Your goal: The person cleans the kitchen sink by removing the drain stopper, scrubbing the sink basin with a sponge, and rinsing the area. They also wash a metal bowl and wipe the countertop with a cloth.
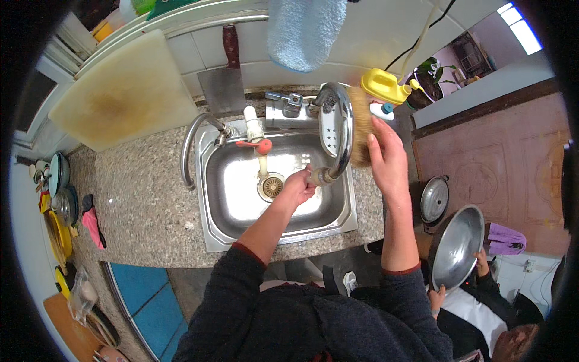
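Note:
My left hand [299, 186] is over the stainless steel sink [235, 217], its fingers at the outlet of the large chrome gooseneck faucet [347, 131]. The spout end hides part of the fingers, so whether they grip it is unclear. My right hand [389, 156] is at the sink's right edge, thumb and fingers apart. Its fingertips are against or very near a brown, bristly scrubber [362, 126], partly behind the faucet's curve. In the basin, a white plastic pipe with a red valve handle [260, 145] stands above the drain strainer [272, 186].
A cleaver [221, 90] and a cutting board [122, 97] lean on the back wall. A thin gooseneck tap [192, 145] rises at left. Yellow jug [384, 86] and white bottle [381, 111] stand back right. At right, another person holds a large metal basin [459, 244].

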A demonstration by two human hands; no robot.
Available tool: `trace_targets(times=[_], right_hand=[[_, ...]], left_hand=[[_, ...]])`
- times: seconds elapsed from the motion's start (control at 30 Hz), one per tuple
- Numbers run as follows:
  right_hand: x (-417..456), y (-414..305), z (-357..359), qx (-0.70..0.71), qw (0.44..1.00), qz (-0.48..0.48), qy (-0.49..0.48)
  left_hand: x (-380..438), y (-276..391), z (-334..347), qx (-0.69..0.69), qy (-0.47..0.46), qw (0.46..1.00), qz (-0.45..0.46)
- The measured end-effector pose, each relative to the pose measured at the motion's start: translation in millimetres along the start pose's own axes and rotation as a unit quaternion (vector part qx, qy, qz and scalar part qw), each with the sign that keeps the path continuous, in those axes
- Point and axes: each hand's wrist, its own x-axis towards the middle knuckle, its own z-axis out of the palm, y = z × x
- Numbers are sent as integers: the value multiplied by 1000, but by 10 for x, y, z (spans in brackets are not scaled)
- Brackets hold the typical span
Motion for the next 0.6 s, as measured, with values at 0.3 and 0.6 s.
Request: trace_targets(times=[0.3,0.6], right_hand=[[723,-1286,585,-167,967,-132,-139],[1331,-806,1671,-364,881,-55,-297]], left_hand=[[-574,248,-797,185,110,973,87],[-1094,362,-1352,447,156,865,168]])
